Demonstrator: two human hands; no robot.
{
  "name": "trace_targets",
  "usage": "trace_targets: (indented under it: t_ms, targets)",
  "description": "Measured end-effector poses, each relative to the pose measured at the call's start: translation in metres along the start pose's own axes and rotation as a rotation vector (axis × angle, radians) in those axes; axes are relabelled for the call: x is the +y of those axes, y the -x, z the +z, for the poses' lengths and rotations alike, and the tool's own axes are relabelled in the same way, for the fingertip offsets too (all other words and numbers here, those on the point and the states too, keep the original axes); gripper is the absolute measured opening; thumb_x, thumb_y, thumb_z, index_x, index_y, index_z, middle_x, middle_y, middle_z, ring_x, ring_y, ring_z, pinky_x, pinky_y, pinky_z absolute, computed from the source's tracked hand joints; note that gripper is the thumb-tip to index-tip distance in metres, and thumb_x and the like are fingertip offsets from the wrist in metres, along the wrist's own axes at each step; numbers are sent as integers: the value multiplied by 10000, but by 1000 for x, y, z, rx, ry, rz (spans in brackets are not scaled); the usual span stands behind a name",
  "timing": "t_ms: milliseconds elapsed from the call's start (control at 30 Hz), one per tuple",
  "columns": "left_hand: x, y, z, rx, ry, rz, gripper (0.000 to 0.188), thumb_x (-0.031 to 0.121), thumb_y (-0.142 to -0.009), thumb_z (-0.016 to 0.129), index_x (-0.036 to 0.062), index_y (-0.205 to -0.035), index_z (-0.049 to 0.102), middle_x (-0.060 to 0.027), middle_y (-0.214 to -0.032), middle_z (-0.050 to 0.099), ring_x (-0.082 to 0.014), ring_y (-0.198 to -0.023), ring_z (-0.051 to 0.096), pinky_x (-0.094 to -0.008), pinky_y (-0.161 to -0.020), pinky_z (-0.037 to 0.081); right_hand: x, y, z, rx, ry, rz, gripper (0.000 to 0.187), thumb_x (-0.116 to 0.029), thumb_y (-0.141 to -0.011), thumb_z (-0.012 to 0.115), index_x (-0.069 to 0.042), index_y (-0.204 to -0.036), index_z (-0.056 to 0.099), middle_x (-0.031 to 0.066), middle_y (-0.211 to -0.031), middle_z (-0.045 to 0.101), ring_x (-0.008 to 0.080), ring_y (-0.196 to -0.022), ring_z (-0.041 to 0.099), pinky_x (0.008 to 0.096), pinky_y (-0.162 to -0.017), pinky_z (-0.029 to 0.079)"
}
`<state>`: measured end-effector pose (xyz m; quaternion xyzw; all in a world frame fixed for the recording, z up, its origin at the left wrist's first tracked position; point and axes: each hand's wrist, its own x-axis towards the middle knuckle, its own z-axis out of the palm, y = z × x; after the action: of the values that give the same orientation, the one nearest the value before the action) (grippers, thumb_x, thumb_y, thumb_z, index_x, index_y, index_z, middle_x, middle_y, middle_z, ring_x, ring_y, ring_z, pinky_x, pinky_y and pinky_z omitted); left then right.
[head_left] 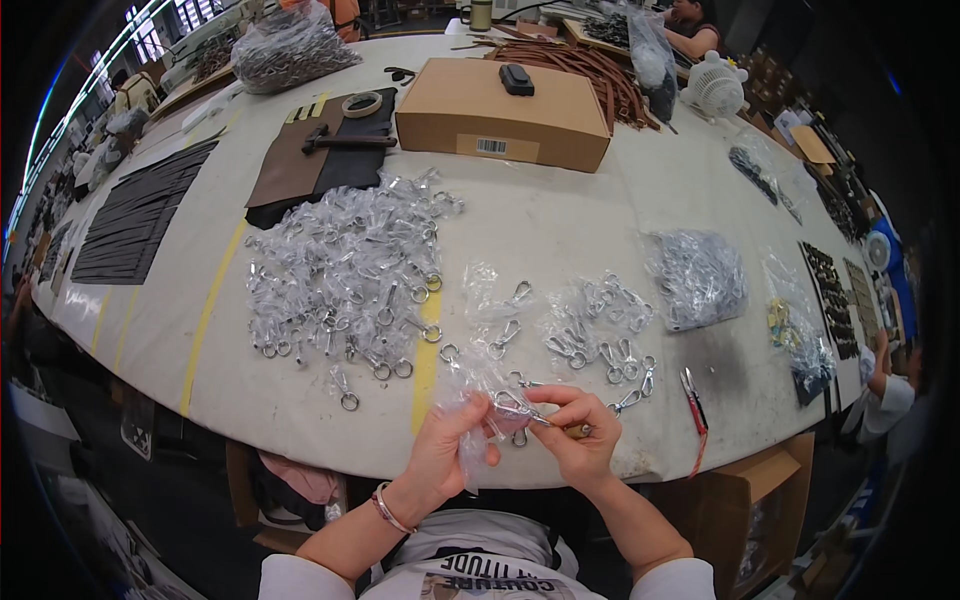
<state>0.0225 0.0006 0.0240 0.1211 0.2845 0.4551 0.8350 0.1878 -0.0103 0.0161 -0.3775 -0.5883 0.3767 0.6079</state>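
Note:
Near the table's front edge, my left hand (448,440) pinches a clear plastic bag (470,380). Close beside it, my right hand (580,440) has its fingers closed on a silver snap hook (515,404) at the bag. A small brass-coloured piece shows under the right fingers; its kind I cannot make out. Just beyond my hands lie several loose snap hooks (628,362) and bagged ones. To the left spreads a large heap of snap hooks in clear bags (345,270), many with their rings showing. Further right is a stack of clear plastic bags (702,280).
Pliers with red handles (692,400) lie right of my hands. At the back stand a cardboard box (500,110) with a black device on top, a hammer (350,141) and a tape roll (362,104). Black strips (145,215) lie far left; brown straps (580,75) are behind the box.

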Motion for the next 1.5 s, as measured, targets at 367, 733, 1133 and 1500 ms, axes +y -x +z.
trace_targets:
  t_ms: [367, 733, 1133, 1500]
  targets:
    - [-2, 6, -7, -107, 46, -148, 204, 132, -852, 532, -5, -1001, 550, -123, -925, 607, -191, -841, 603, -245, -496, 486, -5, -2, 0, -154, 284, -322, 194, 70, -691, 630, -15, -816, 508, 185, -923, 614, 219, -708, 631, 258, -593, 507]
    - [-13, 8, 5, 24, 105, -15, 125, 98, -817, 583, 18, -913, 575, -76, -840, 603, -156, -765, 587, -300, -651, 505, -4, -2, 2, -161, 508, -572, 262, 41, -629, 678, -46, -802, 502, 118, -846, 598, 245, -689, 594, 301, -561, 487]
    - [-20, 5, 4, 21, 137, 23, 209, 117, -825, 578, 2, -998, 551, -71, -949, 590, -147, -868, 565, -277, -792, 455, 0, 22, 22, 18, 196, -72, 189, 110, -672, 646, -10, -745, 520, 139, -862, 603, 133, -680, 589, 217, -585, 458]
    - [7, 14, -6, -85, -91, 11, 118, 41, -770, 573, -3, -877, 551, -103, -809, 604, -166, -722, 592, -282, -688, 486, -18, -13, -21, -274, 53, 467, 277, -254, -872, 482, -20, -1018, 513, 77, -685, 558, 54, -498, 394, 184, -441, 305]
